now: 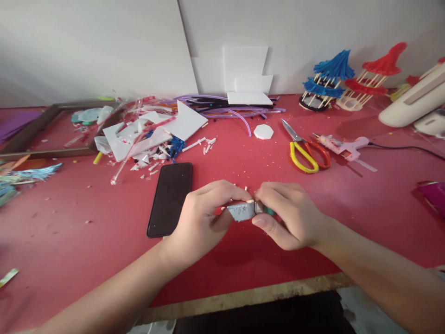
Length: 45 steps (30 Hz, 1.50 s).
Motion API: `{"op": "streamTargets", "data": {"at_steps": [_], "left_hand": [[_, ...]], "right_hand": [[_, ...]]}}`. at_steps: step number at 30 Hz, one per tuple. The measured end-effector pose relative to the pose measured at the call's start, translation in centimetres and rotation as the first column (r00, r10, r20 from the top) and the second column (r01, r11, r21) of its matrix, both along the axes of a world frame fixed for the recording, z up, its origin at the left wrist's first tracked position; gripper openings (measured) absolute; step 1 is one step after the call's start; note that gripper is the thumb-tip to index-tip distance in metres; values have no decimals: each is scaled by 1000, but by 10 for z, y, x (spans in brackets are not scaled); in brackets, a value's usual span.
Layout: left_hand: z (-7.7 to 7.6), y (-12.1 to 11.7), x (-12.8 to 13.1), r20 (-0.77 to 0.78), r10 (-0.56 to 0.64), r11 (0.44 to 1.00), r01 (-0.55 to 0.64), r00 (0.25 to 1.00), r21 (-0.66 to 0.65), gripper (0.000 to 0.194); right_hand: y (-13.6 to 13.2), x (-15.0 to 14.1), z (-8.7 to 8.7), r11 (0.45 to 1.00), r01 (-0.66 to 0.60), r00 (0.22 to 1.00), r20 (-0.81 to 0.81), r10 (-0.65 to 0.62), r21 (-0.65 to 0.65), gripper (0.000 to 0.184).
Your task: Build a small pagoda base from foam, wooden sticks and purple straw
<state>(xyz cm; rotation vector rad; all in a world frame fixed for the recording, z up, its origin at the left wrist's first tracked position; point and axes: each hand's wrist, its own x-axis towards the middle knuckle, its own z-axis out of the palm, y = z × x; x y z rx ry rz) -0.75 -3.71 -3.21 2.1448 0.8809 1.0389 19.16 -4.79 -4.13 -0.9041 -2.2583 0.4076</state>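
Both my hands meet over the red table near its front edge. My right hand is closed round the green handle of a utility knife, whose grey blade points left. My left hand is closed with its fingertips at the blade, pinching something small that I cannot make out. A few tiny light sticks lie just behind my fingers. A black phone lies face up just left of my left hand.
Yellow and red scissors and a pink glue gun lie at right. A white octagon, purple tubes and white scraps sit behind. Blue and red stick towers stand far right.
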Motion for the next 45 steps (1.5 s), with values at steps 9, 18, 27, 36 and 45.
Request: {"op": "streamTargets", "data": {"at_steps": [9,18,27,36,45], "left_hand": [[1,-1,0,-13,-7,999,6,1000,-42,25],[0,0,-1,-9,-28,998,27,1000,-58,24],[1,-1,-1,-27,-33,997,31,999,-66,23],[2,-1,-2,-36,-34,998,32,999,-45,26],[9,-2,-2,-44,-52,999,52,998,0,16]], "right_hand": [[-1,-1,1,1000,-3,1000,22,4,-11,27],[-1,0,1,999,-26,1000,2,26,-47,28],[-1,1,1,996,-39,999,-1,39,-83,28],[-1,2,0,995,-37,999,4,37,-96,30],[-4,0,-1,992,-71,997,-32,68,-102,32]]}}
